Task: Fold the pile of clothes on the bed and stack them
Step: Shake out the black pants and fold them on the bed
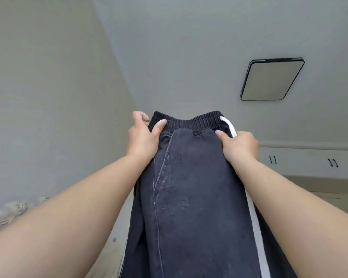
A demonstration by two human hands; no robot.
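Now I hold a pair of dark trousers (191,187) up in front of me, high enough that the ceiling fills most of what I see behind them. My left hand (143,137) grips the left end of the elastic waistband (189,122), thumb laid across the front of the ribbed band and the other fingers curled behind the cloth. My right hand (239,146) grips the right end the same way, thumb pressed on the front just below the band, fingers wrapped round the edge where a white side stripe (228,126) begins. Both hands are closed on the fabric, well apart, with the waistband stretched between them and dipping a little in the middle.

The trousers hang straight down from my hands and run out of view at the bottom. A pale stitched seam (156,197) curves down the left front, and the stripe follows the right edge downward, greyer lower down.

Above and to the right, a square ceiling light (271,80) with a dark rim sits flat on the ceiling. Farther right, below it, are white cupboard doors (301,160) with dark handles; they are shut, so I cannot tell what is in them. At the lower left a pale carved ornament (10,211) shows against the wall.
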